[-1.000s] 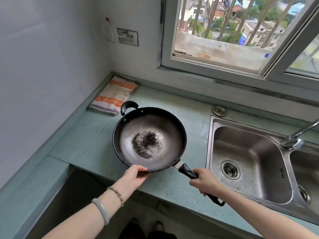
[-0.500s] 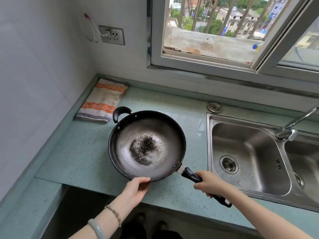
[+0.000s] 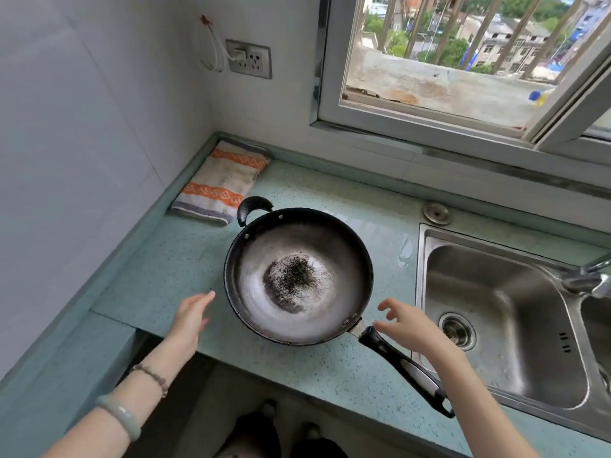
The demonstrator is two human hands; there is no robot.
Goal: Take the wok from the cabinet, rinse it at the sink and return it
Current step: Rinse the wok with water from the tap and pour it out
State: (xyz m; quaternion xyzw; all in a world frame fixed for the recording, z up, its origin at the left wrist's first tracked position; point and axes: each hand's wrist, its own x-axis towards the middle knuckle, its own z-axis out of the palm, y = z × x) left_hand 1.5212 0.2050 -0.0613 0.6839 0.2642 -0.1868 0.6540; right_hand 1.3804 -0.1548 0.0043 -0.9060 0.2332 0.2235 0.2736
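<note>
Black wok [image 3: 299, 276] — perhaps scorched — on counter [image 3: 165, 259]

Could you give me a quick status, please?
Left hand open, beside the wok, not touching. Right hand open over its long handle. Wok upright on the counter, left of the sink. Nothing between wok and sink.
</note>
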